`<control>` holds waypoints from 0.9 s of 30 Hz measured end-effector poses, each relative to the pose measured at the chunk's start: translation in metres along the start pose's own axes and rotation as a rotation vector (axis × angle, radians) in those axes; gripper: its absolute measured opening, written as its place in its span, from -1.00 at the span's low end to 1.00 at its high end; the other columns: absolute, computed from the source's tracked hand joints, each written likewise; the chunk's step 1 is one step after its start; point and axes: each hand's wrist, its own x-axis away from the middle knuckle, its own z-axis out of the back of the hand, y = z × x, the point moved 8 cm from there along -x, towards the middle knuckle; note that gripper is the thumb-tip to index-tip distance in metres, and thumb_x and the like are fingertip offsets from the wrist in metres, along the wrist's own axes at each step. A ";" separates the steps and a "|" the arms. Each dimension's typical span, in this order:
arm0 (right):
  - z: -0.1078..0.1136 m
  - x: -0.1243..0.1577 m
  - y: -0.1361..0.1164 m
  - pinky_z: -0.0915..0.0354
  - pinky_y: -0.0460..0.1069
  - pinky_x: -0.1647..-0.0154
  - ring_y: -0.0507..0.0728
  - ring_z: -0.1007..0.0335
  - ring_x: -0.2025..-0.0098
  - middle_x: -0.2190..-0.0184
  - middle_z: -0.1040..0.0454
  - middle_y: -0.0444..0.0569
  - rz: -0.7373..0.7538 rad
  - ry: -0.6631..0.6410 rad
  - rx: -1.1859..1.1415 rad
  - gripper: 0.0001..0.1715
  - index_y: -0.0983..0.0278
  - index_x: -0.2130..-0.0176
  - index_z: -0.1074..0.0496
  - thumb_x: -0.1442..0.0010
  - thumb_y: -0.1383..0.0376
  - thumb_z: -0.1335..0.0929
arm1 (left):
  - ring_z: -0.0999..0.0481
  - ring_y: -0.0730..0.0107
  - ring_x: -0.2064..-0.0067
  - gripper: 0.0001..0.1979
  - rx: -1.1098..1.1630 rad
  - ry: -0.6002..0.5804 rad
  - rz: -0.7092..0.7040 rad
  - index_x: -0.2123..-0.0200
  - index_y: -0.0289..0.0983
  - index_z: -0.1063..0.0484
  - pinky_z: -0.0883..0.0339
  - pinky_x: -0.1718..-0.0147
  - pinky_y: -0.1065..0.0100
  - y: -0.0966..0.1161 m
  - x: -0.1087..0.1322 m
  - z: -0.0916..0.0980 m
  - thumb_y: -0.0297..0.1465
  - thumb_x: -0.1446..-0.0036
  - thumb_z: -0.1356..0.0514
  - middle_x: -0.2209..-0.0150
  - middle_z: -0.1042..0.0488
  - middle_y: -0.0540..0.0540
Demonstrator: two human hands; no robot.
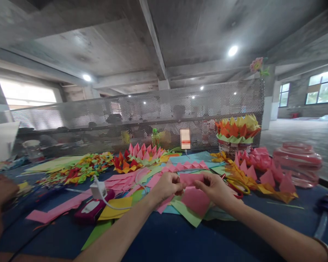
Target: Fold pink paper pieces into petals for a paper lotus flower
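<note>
Between my two hands is a small pink paper piece (pixel 191 179), its long edge running side to side. My left hand (pixel 168 185) pinches its left end, and my right hand (pixel 211 186) grips the right end with the thumb in front. Beneath them lie a larger pink sheet (pixel 195 201) and a light green sheet (pixel 188 213). Just behind my hands runs a row of folded pink paper points (pixel 184 166). Scissors with yellow and red handles (pixel 239 187) rest beside my right hand, partly hidden by it.
A purple power strip (pixel 94 209) with a white charger (pixel 98 190) sits left. Pink strips (pixel 60 207) and a pile of folded paper pieces (pixel 82 167) spread beyond. At right stand a paper-petal basket (pixel 236 136) and a pink clear jar (pixel 297 165). Another person's hand (pixel 1 191) is far left.
</note>
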 end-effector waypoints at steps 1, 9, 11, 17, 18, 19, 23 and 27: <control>0.000 -0.001 0.002 0.00 -0.12 0.58 -0.03 -0.08 0.57 0.65 -0.21 -0.19 0.003 0.004 -0.010 -0.68 0.31 0.56 -0.28 -0.07 0.16 -0.32 | -0.38 0.46 0.58 -0.64 0.005 -0.005 -0.003 0.61 -0.36 -0.35 -0.25 0.53 0.41 0.000 0.000 -0.001 -0.17 0.23 -0.31 0.62 -0.43 -0.07; -0.002 -0.007 0.017 -0.15 -0.11 0.55 0.00 -0.24 0.55 0.57 -0.40 -0.08 -0.036 -0.036 -0.196 -0.67 0.33 0.49 -0.36 -0.07 0.10 -0.32 | -0.39 0.50 0.53 -0.72 0.111 0.058 -0.051 0.52 -0.37 -0.40 -0.27 0.50 0.45 0.005 -0.003 0.007 -0.22 0.10 -0.24 0.55 -0.44 -0.07; -0.004 -0.007 0.017 -0.19 -0.11 0.54 0.01 -0.28 0.54 0.53 -0.45 -0.05 -0.059 -0.064 -0.263 -0.68 0.33 0.45 -0.36 -0.07 0.09 -0.32 | -0.39 0.51 0.53 -0.73 0.128 0.089 -0.072 0.51 -0.37 -0.39 -0.26 0.51 0.46 0.006 -0.002 0.010 -0.23 0.07 -0.23 0.54 -0.43 -0.06; -0.010 -0.004 0.018 -0.25 -0.11 0.49 0.03 -0.36 0.49 0.46 -0.51 -0.01 -0.110 -0.127 -0.350 -0.68 0.33 0.38 -0.36 -0.06 0.10 -0.33 | -0.40 0.50 0.50 -0.73 0.133 0.183 -0.109 0.47 -0.36 -0.39 -0.28 0.49 0.46 0.009 -0.001 0.019 -0.22 0.02 -0.20 0.53 -0.41 -0.06; -0.012 -0.004 0.019 -0.25 -0.10 0.48 0.02 -0.35 0.48 0.46 -0.50 -0.01 -0.115 -0.139 -0.356 -0.68 0.34 0.38 -0.36 -0.07 0.10 -0.33 | -0.40 0.50 0.49 -0.73 0.137 0.196 -0.115 0.46 -0.35 -0.39 -0.28 0.48 0.45 0.008 -0.001 0.020 -0.22 0.01 -0.20 0.54 -0.41 -0.05; -0.013 -0.003 0.020 -0.25 -0.11 0.48 0.02 -0.34 0.48 0.47 -0.49 -0.03 -0.117 -0.148 -0.356 -0.68 0.34 0.39 -0.36 -0.07 0.10 -0.33 | -0.41 0.49 0.48 -0.72 0.145 0.204 -0.121 0.45 -0.35 -0.39 -0.29 0.47 0.45 0.008 -0.002 0.021 -0.21 0.00 -0.19 0.53 -0.41 -0.05; -0.017 -0.003 0.018 -0.15 -0.14 0.54 -0.03 -0.23 0.54 0.56 -0.35 -0.14 -0.088 -0.171 -0.311 -0.66 0.35 0.42 -0.39 -0.06 0.09 -0.34 | -0.45 0.45 0.42 -0.71 0.172 0.223 -0.120 0.40 -0.32 -0.39 -0.32 0.40 0.40 0.004 -0.002 0.025 -0.17 -0.04 -0.15 0.46 -0.45 -0.08; -0.021 -0.001 0.014 -0.08 -0.15 0.56 -0.06 -0.17 0.56 0.58 -0.30 -0.17 -0.109 -0.220 -0.341 -0.66 0.35 0.43 -0.39 -0.06 0.09 -0.35 | -0.47 0.44 0.39 -0.73 0.227 0.189 -0.112 0.34 -0.31 -0.41 -0.33 0.37 0.39 0.006 -0.001 0.021 -0.20 -0.02 -0.18 0.41 -0.47 -0.10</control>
